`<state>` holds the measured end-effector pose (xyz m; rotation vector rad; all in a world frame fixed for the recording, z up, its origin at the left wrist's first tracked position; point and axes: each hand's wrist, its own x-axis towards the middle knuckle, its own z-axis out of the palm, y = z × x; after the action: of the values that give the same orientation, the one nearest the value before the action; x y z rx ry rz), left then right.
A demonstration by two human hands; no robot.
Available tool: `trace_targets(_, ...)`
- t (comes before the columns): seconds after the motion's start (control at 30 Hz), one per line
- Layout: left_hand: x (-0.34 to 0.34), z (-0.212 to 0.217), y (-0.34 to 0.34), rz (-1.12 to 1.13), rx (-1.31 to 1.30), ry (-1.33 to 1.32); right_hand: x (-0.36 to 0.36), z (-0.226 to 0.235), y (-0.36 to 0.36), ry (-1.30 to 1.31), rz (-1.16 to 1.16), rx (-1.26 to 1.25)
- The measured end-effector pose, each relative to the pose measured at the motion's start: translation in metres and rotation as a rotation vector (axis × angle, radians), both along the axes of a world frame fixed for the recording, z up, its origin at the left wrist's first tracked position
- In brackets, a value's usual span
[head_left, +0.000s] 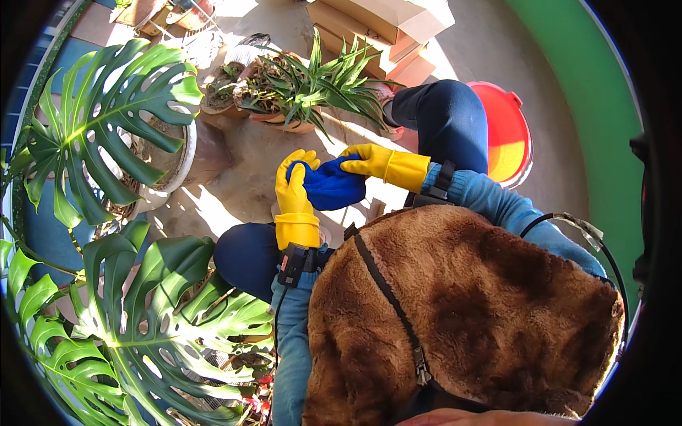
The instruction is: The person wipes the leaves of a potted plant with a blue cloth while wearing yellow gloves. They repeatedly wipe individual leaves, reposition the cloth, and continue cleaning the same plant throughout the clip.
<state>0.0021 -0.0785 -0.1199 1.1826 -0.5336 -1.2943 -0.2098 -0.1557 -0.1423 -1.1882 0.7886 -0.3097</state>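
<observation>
Between my two hands hangs a crumpled blue cloth (334,186), held in front of my knees. My left hand (293,188), in a yellow rubber glove, is closed on the cloth's left end with the thumb over it. Also in a yellow glove, my right hand (373,162) pinches the cloth's upper right part. Some fingertips are hidden behind the fabric. Dark bands with small devices sit round both wrists.
Large monstera leaves (106,128) spread along the left. A potted aloe (312,89) stands ahead, near stacked cardboard boxes (387,32). Beyond my right knee is a red bucket (501,131). A green wall (590,106) curves along the right.
</observation>
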Motion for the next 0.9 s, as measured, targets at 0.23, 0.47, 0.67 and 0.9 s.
trace_targets(0.23,0.025,0.021,0.002,0.182,-0.036,-0.066,-0.015,0.022,0.003,-0.041,-0.042,-0.105)
trace_targets(0.47,0.033,0.01,0.005,0.117,0.127,-0.314,-0.015,0.011,0.0,0.024,-0.124,-0.199)
trace_targets(0.67,0.02,0.022,0.003,-0.057,0.24,-1.07,-0.011,0.005,-0.011,-0.014,-0.112,0.011)
trace_targets(0.9,-0.029,0.028,0.014,-0.343,-0.159,-0.894,-0.002,0.026,0.017,-0.369,-0.327,0.379)
